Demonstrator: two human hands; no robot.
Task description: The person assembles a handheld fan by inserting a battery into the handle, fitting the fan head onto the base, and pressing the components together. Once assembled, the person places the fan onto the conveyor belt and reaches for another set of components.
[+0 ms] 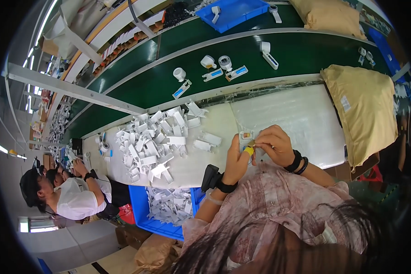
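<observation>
White tabletop [278, 118] beside green conveyor [242, 55] | one heap of white plastic parts [153, 144] at 9 o'clock | left hand [237, 162] and right hand [271, 144] both pinched on one small white clip [246, 135], yellow-tipped, centre frame.

Large tan padded bag [363, 114] lying at the right end of the counter [301, 118], small white label [345, 103] on its left side, second tan bag [329, 16] far right beyond the green belt, brown paper sack [156, 253] on the floor near left
</observation>
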